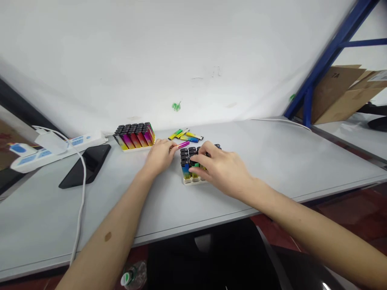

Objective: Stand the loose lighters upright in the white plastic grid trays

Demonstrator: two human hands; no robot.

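My left hand (160,156) is closed on a shiny pink lighter (183,144), which sticks out past the fingertips to the right. My right hand (222,166) reaches over a white holder (193,182) where lighters with black tops and blue-to-yellow bodies stand upright in rows. Its thumb and forefinger are around a green-yellow lighter (195,171) at the front; the fingers hide part of the rows. Several loose lighters (190,139), yellow, green and blue, lie in a small heap behind the holder.
A second holder, full of pink, red and yellow lighters (136,138), stands left by the wall. Farther left are a black phone (87,165), a white power strip (60,151) and a white cable (82,193). Cardboard boxes (338,94) sit behind a blue frame (308,90) at right.
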